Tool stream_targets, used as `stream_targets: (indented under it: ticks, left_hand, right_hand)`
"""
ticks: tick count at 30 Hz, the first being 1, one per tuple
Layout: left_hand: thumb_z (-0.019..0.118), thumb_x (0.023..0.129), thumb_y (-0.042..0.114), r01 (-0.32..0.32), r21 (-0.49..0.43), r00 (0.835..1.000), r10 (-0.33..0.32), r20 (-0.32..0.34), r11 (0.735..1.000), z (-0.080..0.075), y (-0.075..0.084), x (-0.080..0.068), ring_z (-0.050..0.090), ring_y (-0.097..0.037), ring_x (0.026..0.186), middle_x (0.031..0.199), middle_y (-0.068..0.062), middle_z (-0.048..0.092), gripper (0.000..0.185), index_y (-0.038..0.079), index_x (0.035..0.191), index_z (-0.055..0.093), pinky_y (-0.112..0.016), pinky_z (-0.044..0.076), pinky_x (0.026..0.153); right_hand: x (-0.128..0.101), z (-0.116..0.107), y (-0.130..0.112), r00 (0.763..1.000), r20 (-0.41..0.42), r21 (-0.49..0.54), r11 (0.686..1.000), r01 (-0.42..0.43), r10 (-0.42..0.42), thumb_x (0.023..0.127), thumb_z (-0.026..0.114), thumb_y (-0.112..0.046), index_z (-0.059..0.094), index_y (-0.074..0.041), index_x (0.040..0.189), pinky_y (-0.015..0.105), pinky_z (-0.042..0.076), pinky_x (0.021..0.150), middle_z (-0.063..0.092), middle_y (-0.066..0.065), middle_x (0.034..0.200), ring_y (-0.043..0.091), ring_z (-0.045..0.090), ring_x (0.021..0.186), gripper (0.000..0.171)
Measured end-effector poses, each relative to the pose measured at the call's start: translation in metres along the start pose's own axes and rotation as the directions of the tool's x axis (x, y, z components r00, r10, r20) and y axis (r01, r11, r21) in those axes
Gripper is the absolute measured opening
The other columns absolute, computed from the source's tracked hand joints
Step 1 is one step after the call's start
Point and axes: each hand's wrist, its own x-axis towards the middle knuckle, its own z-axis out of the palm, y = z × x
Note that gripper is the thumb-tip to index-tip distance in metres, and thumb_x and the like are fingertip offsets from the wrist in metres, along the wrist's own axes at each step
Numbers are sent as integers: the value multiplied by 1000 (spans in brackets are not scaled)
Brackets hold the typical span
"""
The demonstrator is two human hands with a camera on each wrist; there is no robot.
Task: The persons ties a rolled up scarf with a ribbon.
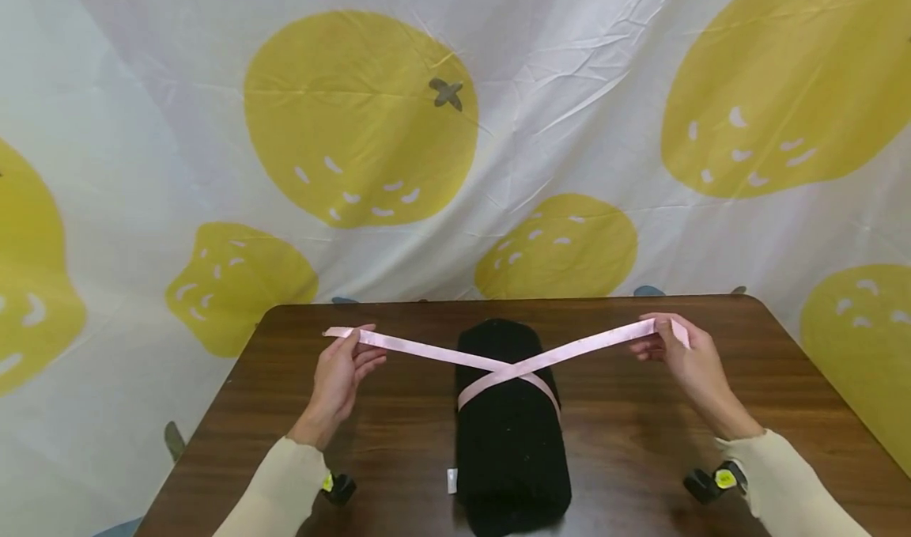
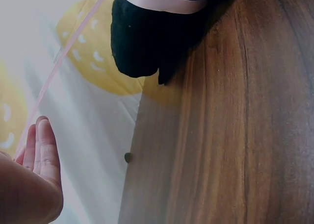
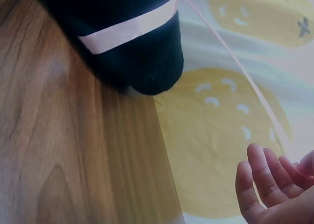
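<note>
A long black padded object (image 1: 512,450), like a cushion, lies lengthwise on the wooden table. A pink ribbon (image 1: 427,352) runs round its far part, and its two ends cross over the top. My left hand (image 1: 339,375) pinches one end between thumb and fingers, out to the left, with a short tail past the thumb. Out to the right, my right hand (image 1: 686,359) pinches the other end, its tail hanging over the thumb. Both lengths are drawn straight. In the wrist views the ribbon band (image 3: 132,29) lies flat against the black side.
The brown table (image 1: 398,474) ends at a far edge just behind the hands. Behind it hangs a white cloth (image 1: 569,126) with yellow fruit prints. A small white tag (image 1: 451,482) sticks out from the black object's left side. Dark wrist-worn devices (image 1: 704,485) show beneath the sleeves.
</note>
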Motion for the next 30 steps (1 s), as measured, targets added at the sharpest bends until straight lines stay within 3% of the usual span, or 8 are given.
stream_targets:
  ticks: [3, 6, 12, 13, 21, 30]
  left_hand:
    - [38, 108, 19, -1, -8, 1000, 1, -3, 1000, -4, -1, 0, 72, -21, 81, 86, -4, 70, 38, -9, 128, 54, -36, 58, 80]
    - [38, 108, 20, -4, 2, 1000, 4, -10, 1000, -7, -1, -1, 73, -21, 82, 87, -4, 71, 37, -8, 125, 56, -36, 58, 81]
    - [37, 108, 19, 22, 3, 1000, -22, -13, 1000, -16, 0, -2, 73, -18, 81, 86, -3, 71, 38, -10, 128, 52, -37, 58, 83]
    - [37, 108, 19, 28, 3, 1000, -28, -10, 1000, -17, 0, -2, 73, -18, 82, 86, -3, 72, 39, -11, 130, 50, -37, 58, 83]
    - [37, 108, 18, 142, 25, 989, -143, 26, 990, -31, 1, -2, 74, -16, 85, 88, -3, 74, 43, -13, 136, 43, -33, 57, 84]
    - [39, 107, 17, 210, 69, 975, -214, 66, 975, -43, -5, 0, 74, -18, 85, 89, -6, 74, 42, -15, 135, 42, -40, 52, 92]
  right_hand:
    - [-1, -6, 4, 999, 4, 38, 998, -47, 47, 106, 44, -16, 67, -18, 105, 24, 57, 66, 73, -2, 85, 11, 71, 72, 23]
    - [0, -17, 17, 998, 16, 104, 992, -70, 69, 105, 45, -14, 69, -12, 108, 25, 57, 65, 74, -1, 86, 12, 72, 73, 24]
    - [-2, -35, 38, 994, 18, 71, 992, -109, 108, 104, 50, -22, 68, -3, 113, 27, 57, 65, 75, 6, 85, 18, 72, 73, 28]
    - [-3, -35, 36, 990, 4, 18, 990, -139, 139, 104, 50, -27, 68, -4, 113, 26, 57, 65, 75, 3, 84, 16, 72, 73, 30]
    - [-10, -45, 32, 960, 58, 71, 958, -276, 273, 106, 45, -22, 69, -23, 104, 27, 58, 70, 74, -4, 90, 14, 73, 79, 24]
    - [-16, -54, 44, 939, 121, 170, 926, -338, 320, 107, 42, -18, 71, -19, 103, 31, 59, 72, 73, -3, 93, 16, 73, 80, 29]
